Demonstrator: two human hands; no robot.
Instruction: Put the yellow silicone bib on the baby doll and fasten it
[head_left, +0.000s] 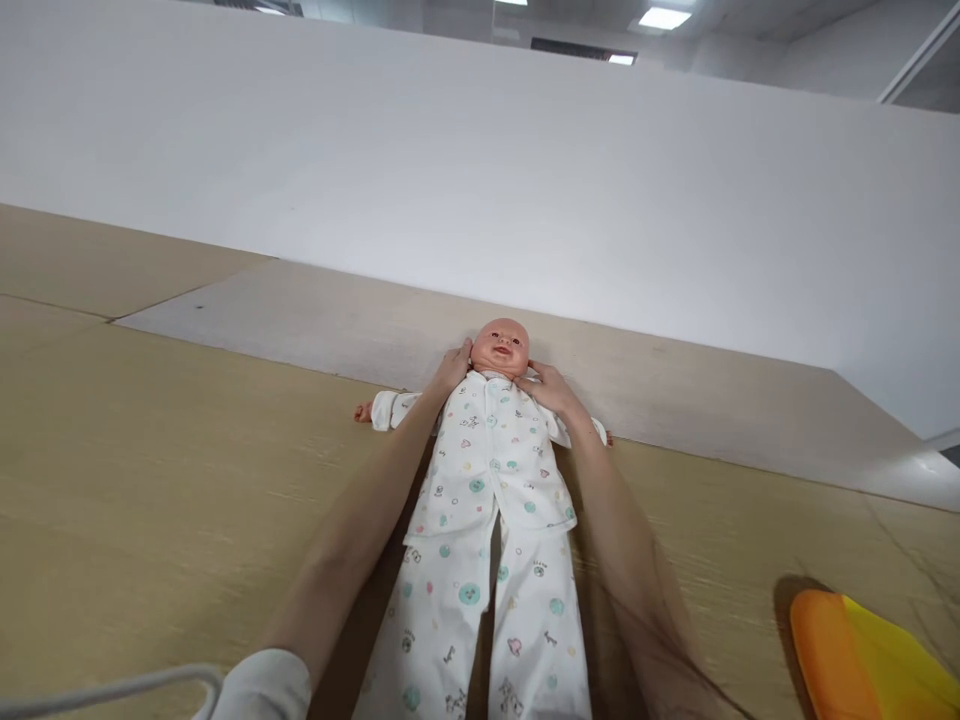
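A baby doll (501, 347) lies on its back on the wooden surface, dressed in a white patterned shirt (491, 455) and matching trousers (480, 620). My left hand (452, 369) rests at the doll's neck on the left side, fingers curled against the collar. At the right side of the neck my right hand (550, 388) presses the collar, fingers bent together. The fingertips of both hands are partly hidden by the doll's head and the cloth. The doll's arms stretch out sideways under my forearms.
A white partition wall (480, 190) rises behind the doll. An orange and yellow object (862, 660) lies at the lower right. A thin white hanger-like wire (112, 688) shows at the lower left edge. The surface is light wooden board (150, 480).
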